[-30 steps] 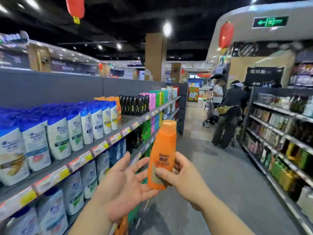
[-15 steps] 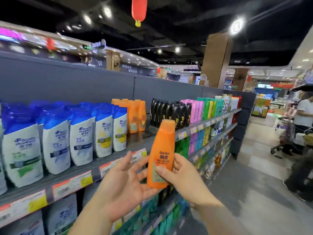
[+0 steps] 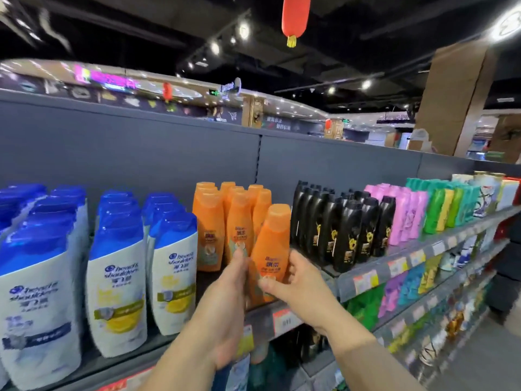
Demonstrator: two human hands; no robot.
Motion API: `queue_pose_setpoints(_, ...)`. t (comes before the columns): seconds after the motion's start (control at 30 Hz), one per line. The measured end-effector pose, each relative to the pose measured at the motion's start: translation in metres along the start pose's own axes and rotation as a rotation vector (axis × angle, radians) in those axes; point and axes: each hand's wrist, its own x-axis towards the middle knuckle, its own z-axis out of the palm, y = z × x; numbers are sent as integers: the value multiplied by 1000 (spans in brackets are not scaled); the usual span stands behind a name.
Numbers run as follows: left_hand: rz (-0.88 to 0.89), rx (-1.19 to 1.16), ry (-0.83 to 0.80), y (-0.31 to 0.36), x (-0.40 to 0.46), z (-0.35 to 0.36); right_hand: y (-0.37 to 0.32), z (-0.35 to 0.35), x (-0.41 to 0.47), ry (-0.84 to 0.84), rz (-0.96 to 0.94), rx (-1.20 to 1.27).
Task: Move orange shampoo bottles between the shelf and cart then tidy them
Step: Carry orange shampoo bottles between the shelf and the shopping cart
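Note:
An orange shampoo bottle (image 3: 271, 249) is held upright between both hands, just in front of the top shelf (image 3: 400, 253). My right hand (image 3: 298, 283) grips its lower right side with thumb and fingers. My left hand (image 3: 225, 311) presses flat against its left side. Behind it, several more orange shampoo bottles (image 3: 222, 218) stand in a group on the shelf, between blue-capped white bottles and black bottles. No cart is in view.
Blue-and-white shampoo bottles (image 3: 118, 272) fill the shelf's left part. Black bottles (image 3: 338, 224), pink bottles (image 3: 406, 213) and green bottles (image 3: 442, 204) line the right. Lower shelves (image 3: 423, 303) hold more products. The aisle floor (image 3: 485, 356) runs at the lower right.
The view has turned left toward the shelf. Both hands have carried the orange bottle up and forward, close to the group of orange bottles on the top shelf.

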Motion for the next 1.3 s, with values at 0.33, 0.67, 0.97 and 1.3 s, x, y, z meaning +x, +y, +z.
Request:
queue_pose_setpoints(0.33,136,-21,476,8,30,5,26,39,90,-298,17,-27)
queue_pose_setpoints(0.67,273,-120,776,15,29,37,23,54,95,-318,-15,-64)
queue_pose_setpoints(0.97,263,-102,798,15,22,47,14,50,89,-320,18,-66)
queue_pose_setpoints(1.3,215,-303,457,7,-96,-1,-25,73,-18,-330,-254,328)
